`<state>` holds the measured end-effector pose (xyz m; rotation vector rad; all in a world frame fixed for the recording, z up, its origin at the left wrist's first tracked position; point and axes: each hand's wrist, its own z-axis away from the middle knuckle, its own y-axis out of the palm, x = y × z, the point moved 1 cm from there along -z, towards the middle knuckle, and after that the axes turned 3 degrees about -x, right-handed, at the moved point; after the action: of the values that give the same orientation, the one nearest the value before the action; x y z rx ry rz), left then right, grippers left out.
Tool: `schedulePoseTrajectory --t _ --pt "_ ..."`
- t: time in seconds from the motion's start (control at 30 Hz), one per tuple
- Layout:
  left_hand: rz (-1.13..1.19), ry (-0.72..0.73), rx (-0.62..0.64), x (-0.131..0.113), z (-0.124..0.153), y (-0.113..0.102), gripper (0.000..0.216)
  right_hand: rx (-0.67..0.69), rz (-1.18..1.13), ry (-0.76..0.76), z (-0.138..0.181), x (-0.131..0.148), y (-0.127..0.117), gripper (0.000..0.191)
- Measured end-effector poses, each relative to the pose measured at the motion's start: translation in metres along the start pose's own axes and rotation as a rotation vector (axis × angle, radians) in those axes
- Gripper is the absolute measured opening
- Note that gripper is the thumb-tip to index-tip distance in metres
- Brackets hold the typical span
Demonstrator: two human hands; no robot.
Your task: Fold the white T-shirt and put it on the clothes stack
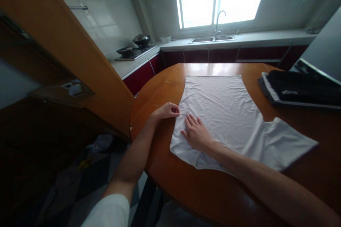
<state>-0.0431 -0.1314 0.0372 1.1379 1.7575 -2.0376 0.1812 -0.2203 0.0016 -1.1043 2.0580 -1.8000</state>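
Observation:
A white T-shirt point(226, 113) lies spread on a round wooden table point(186, 191), one sleeve reaching out to the right. My left hand point(167, 110) pinches the shirt's left edge with closed fingers. My right hand point(195, 133) rests flat on the cloth just beside it, fingers stretched out and pressing down on the folded-in left part.
Folded dark clothes point(298, 88) lie at the table's right far edge. Behind the table run a counter with a sink point(213, 38) under a bright window and a stove with pans point(135, 48). A wooden cabinet point(66, 53) stands close on the left.

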Motion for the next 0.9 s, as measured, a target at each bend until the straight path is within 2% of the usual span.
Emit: schedulePoseTrajectory --t 0.33,0.53,0.63,0.73,0.83,0.9 --pt "-0.096 -0.039 -0.128 0.002 -0.004 0.006 0.014 0.025 0.034 0.005 0.001 0.002 -0.001 0.068" --pt "-0.038 0.069 -0.230 0.005 -0.012 0.017 0.029 0.022 0.011 0.005 0.001 0.002 -0.001 0.067" --pt "-0.027 0.095 -0.210 0.006 -0.015 0.024 0.028 0.014 0.000 0.002 0.001 0.001 0.000 0.066" --pt "-0.032 0.073 -0.240 0.009 -0.017 0.026 0.025 -0.017 -0.002 0.005 0.002 0.003 -0.003 0.064" --pt "-0.045 0.077 -0.261 0.008 -0.017 0.027 0.024 -0.062 -0.027 -0.108 0.004 0.009 -0.008 0.059" --pt "-0.044 0.087 -0.250 0.006 -0.017 0.027 0.023 -0.019 -0.070 -0.255 0.007 0.014 -0.009 0.058"
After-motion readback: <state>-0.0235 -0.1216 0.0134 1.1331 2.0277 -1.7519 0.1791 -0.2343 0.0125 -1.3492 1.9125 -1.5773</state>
